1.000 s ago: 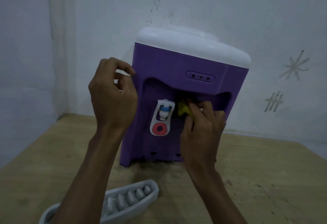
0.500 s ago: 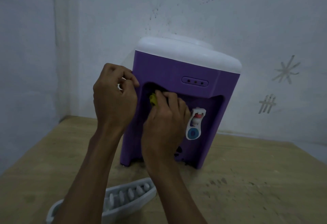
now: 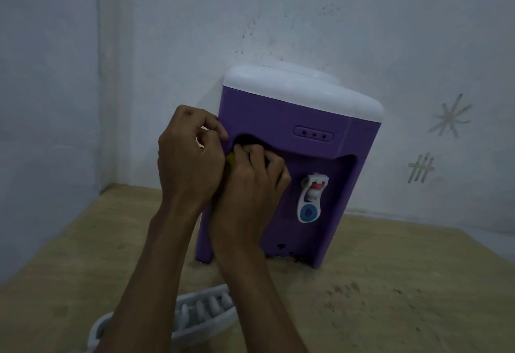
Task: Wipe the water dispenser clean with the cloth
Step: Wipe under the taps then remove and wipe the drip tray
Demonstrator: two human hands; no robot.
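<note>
- My left hand (image 3: 189, 157) is curled, fingertips pinching the left front edge of the water dispenser (image 3: 281, 174). I judge that edge a good bracing point: the empty plastic shell looks light and likely to skid on the worktop (image 3: 390, 297) if pushed unheld.
- The cloth (image 3: 230, 159) shows only as a yellow sliver between my hands. It looks soft and bunches easily, so I would keep it wadded under the fingertips.
- My right hand (image 3: 250, 182) is closed over the cloth, pressing it into the upper left corner of the tap recess.
- The dispenser stands on the worktop near the wall, purple body, white top (image 3: 301, 88), three small dots on a front panel.
- One white tap (image 3: 312, 196) with a red nozzle and blue disc sits right of my hands; it looks fragile, so I would wipe around it gently.
</note>
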